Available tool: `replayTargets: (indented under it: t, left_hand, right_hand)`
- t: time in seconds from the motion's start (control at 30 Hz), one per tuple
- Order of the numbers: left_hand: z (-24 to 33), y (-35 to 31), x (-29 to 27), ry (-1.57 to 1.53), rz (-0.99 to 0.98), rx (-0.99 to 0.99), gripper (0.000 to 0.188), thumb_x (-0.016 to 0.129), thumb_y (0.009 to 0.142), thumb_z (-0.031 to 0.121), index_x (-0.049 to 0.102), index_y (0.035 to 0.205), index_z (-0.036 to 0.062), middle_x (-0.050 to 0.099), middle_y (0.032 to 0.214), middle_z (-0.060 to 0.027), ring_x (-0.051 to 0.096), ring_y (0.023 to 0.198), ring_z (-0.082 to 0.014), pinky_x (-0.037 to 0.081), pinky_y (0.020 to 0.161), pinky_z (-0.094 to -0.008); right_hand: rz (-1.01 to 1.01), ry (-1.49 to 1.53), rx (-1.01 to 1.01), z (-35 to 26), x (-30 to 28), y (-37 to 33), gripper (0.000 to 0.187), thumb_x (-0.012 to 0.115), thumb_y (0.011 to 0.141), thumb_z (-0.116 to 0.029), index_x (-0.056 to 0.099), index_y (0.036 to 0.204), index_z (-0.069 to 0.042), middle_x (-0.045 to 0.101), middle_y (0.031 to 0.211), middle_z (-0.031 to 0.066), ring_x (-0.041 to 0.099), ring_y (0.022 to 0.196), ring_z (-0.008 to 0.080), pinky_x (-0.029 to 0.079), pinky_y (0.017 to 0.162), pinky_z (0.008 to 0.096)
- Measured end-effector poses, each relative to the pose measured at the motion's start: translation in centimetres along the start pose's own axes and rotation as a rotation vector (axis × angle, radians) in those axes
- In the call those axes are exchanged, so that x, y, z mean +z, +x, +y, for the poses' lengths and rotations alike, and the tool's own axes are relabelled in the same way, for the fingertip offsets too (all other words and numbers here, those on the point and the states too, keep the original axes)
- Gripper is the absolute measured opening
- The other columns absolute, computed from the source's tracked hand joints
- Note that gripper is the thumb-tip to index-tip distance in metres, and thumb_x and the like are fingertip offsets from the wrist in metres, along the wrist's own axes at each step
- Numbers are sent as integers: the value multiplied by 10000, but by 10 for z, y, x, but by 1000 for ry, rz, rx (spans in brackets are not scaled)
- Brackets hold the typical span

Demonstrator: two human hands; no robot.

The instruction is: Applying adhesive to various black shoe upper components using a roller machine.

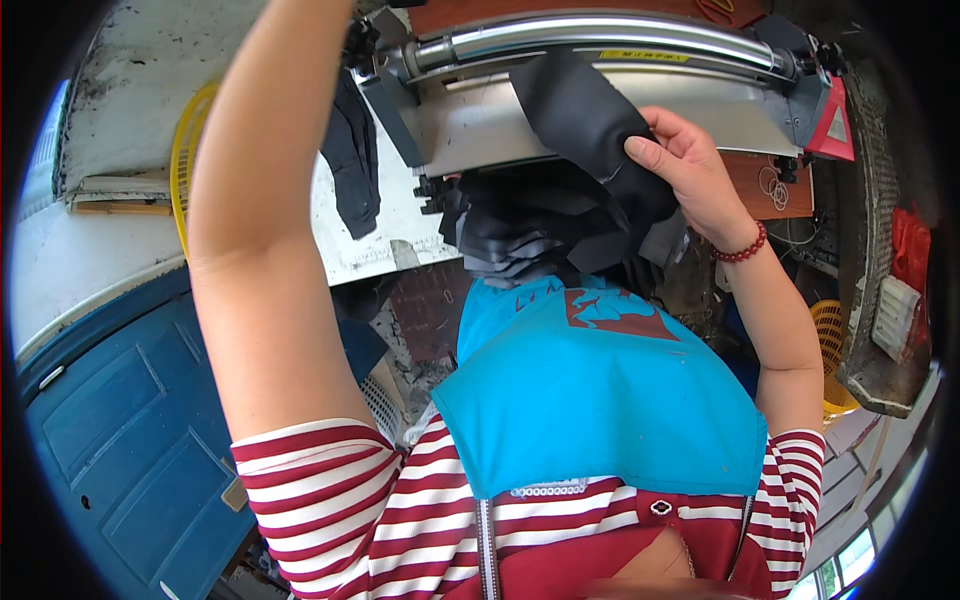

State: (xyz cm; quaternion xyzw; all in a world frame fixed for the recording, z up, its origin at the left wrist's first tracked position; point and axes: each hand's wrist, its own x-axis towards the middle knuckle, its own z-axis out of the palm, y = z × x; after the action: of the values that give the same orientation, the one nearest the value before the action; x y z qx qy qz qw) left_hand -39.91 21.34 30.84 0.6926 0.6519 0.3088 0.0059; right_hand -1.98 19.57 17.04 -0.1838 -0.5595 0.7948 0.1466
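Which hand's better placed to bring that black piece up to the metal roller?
Right, most likely: the right hand pinches the black piece near the metal roller. The left arm runs off the top edge, so that hand is out of view.

Yellow basket [181, 165] showed at right end of pale tabletop [95, 255], partly hidden. Blue panelled doors [120, 440] below that tabletop's front edge. Thin pale cord [773, 187] lay coiled near right edge of reddish-brown board [742, 185]. Red bag [910, 248], whitish packet [896, 315] sat along right edge of grey ledge [880, 387]; orange-yellow basket [829, 345] lower, beside it.
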Motion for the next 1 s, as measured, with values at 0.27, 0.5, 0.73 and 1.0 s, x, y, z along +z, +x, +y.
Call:
replayTargets:
  t: [0.27, 0.5, 0.73, 1.0]
  left_hand:
    - [-26, -47, 188, 54, -577, -395, 298, 630, 879, 208, 766, 953, -46, 737, 995, -258, 715, 939, -404, 549, 834, -469]
    - [-27, -42, 172, -270, -690, -617, 354, 698, 893, 269, 770, 1072, -27, 741, 1100, -197, 683, 1009, -322, 537, 844, -452]
    - [-41, -8, 143, -427, -393, -987, 103, 701, 856, 149, 673, 822, 56, 637, 805, -82, 575, 714, -243, 497, 648, -402]
    - [-16, 35, 35, -549, -93, -795, 161, 642, 899, 142, 569, 757, 126, 556, 738, -22, 522, 646, -161, 489, 584, -318]
  right_hand:
    - [210, -76, 415, 13, -32, 56, 166, 627, 1020, -134, 695, 1074, 8, 749, 990, 44, 705, 835, 90, 582, 765, 247]
    - [276, -378, 375, 1, -65, 58, 176, 689, 993, -182, 721, 965, -11, 735, 912, 7, 655, 782, 43, 525, 685, 212]
    - [443, -558, 422, -12, -94, -3, 296, 747, 950, -309, 694, 990, -20, 648, 695, -15, 561, 428, 48, 333, 318, 197]
    - [209, -884, 285, 53, -60, -44, 300, 748, 931, -296, 686, 987, -8, 650, 684, 61, 647, 566, 186, 492, 508, 293]
